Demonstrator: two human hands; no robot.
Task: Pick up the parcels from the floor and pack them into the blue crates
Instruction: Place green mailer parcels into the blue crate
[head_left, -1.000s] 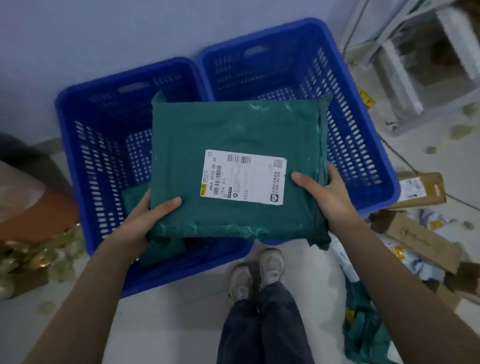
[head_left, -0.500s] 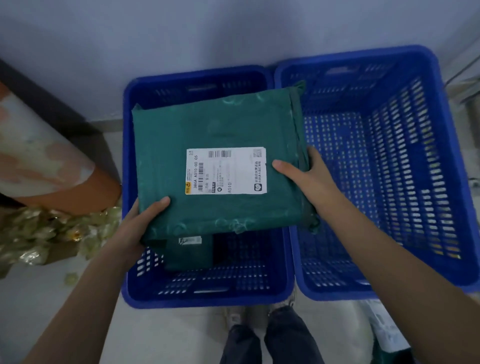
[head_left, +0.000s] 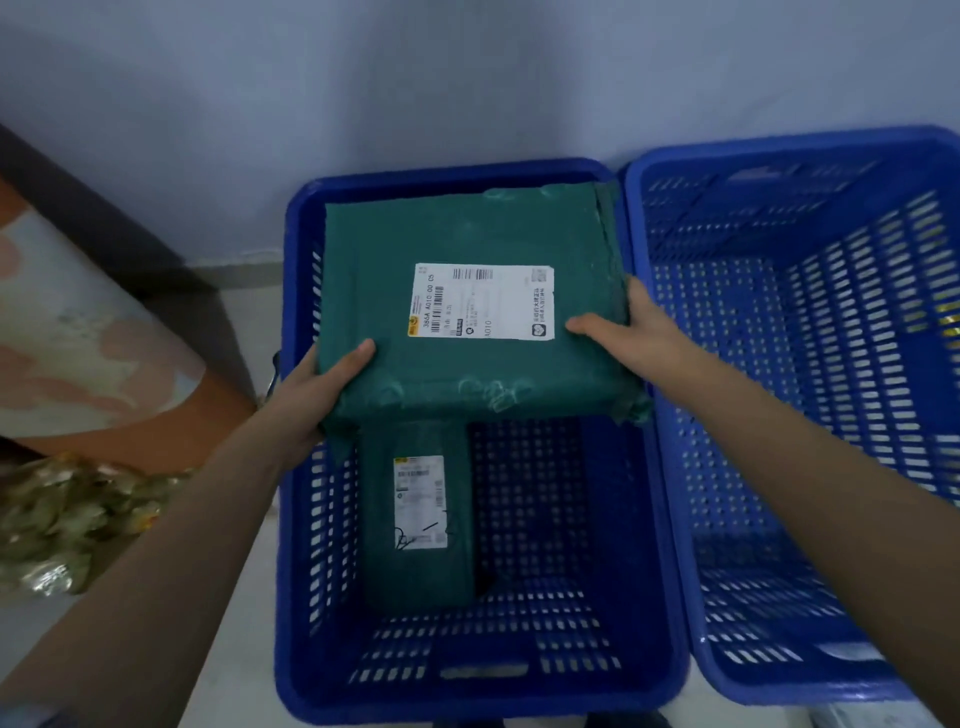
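A large green parcel (head_left: 467, 228) with a white label is held flat over the far half of the left blue crate (head_left: 467, 696). My left hand (head_left: 322, 384) grips its near left corner, thumb on top. My right hand (head_left: 631, 327) grips its right edge, thumb on top near the label. A smaller green parcel (head_left: 415, 577) with a white label lies on the floor of that crate, at its left side, partly under the large one. The right blue crate (head_left: 779, 670) stands beside it and shows no parcels.
Both crates stand against a pale wall (head_left: 467, 78). Left of them is an orange and pale patterned object (head_left: 93, 353), with a heap of shiny crumpled wrapping (head_left: 67, 519) on the floor in front of it.
The large parcel has moved left and down, from above the seam of both crates into the left crate. My view has shifted left; the floor parcels at the right are out of sight.
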